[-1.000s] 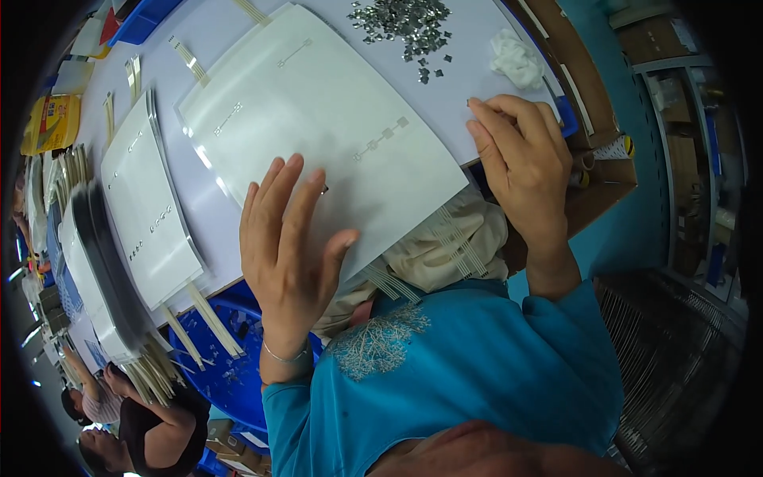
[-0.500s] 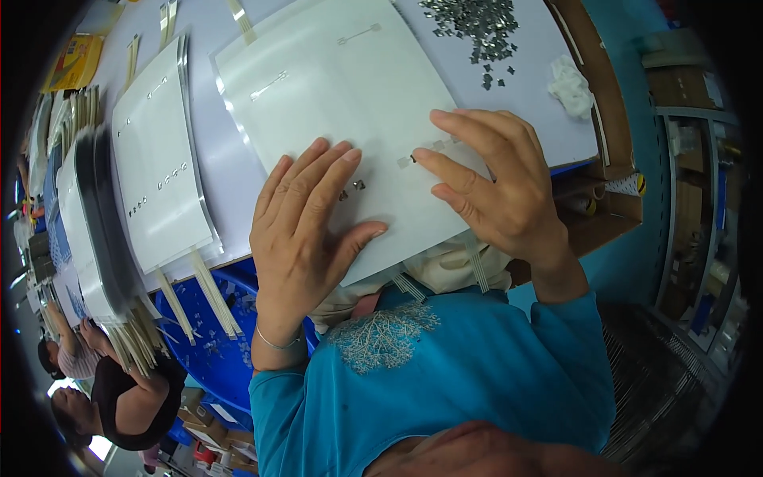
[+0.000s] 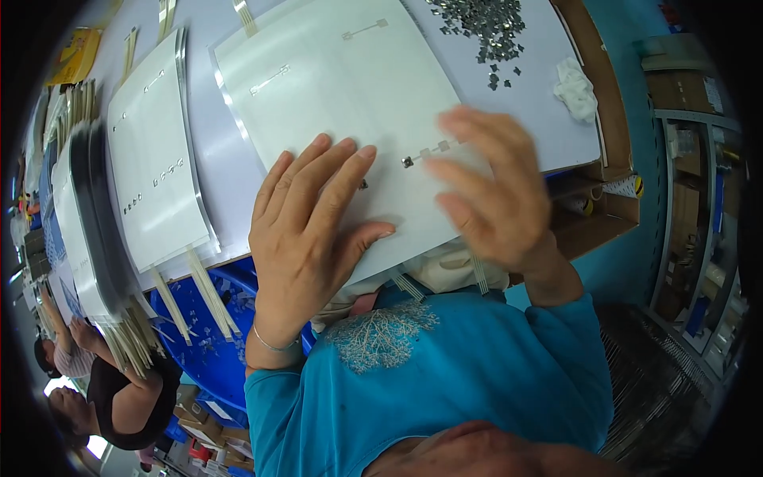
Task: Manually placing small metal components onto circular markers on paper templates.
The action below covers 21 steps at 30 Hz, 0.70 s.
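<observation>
A white flexible sheet [image 3: 334,95] with thin flat ribbon tails lies in front of me. My left hand [image 3: 298,222] rests flat on it, fingers stretched out, holding nothing. Just past its index finger, a dark small metal piece [image 3: 363,184] shows partly. Over the sheet's right part hovers my right hand [image 3: 505,191], blurred by motion, its fingers apart and nothing visible between them. Beside its fingertips, one small silvery metal piece [image 3: 408,162] sits on the end pad of a row of grey pads [image 3: 434,151]. What lies under my left palm is hidden.
A heap of small shiny metal pieces [image 3: 486,30] lies at the far right, near a crumpled white cloth [image 3: 574,90]. To the left are another sheet [image 3: 147,111] with pieces on it and a thick stack of sheets [image 3: 83,230]. Below stands a blue bin [image 3: 211,362]. Co-workers [image 3: 119,397] sit farther left.
My right hand has lifted off the small metal piece, its fingers moving away to the right. The piece stays on the end pad. My left hand has shifted slightly to the right.
</observation>
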Each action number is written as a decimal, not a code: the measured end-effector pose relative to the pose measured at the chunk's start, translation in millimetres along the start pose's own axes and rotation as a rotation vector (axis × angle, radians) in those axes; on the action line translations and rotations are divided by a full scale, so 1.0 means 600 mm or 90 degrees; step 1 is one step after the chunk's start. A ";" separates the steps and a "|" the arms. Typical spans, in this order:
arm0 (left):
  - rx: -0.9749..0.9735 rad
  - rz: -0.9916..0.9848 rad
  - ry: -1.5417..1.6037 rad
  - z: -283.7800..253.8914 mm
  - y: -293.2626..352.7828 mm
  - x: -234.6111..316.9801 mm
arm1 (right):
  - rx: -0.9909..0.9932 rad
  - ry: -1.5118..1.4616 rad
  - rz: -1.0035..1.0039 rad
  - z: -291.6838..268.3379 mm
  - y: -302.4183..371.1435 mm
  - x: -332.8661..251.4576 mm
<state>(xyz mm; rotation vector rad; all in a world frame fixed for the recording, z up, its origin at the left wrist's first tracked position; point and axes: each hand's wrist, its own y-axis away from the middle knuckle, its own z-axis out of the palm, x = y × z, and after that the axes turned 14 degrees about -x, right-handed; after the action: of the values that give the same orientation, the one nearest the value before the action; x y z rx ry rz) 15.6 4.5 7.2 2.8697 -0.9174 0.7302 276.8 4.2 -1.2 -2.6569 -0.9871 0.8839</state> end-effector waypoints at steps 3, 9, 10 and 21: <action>-0.030 0.001 -0.071 -0.004 -0.005 0.017 | 0.109 0.038 0.110 -0.017 0.013 0.019; -0.036 -0.009 -0.126 0.005 -0.002 0.031 | 0.104 0.163 0.220 -0.030 -0.002 0.059; -0.049 -0.014 -0.143 0.002 -0.003 0.032 | 0.104 0.169 0.211 -0.031 -0.005 0.062; -0.067 -0.023 -0.110 0.009 -0.012 0.032 | -0.010 0.288 0.181 -0.050 0.017 0.039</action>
<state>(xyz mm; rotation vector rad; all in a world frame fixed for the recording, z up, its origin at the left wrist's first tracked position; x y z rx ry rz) 35.6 -0.9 11.8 2.8821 -0.8887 0.4230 314.2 12.9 8.6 -2.8633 -0.5204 0.2836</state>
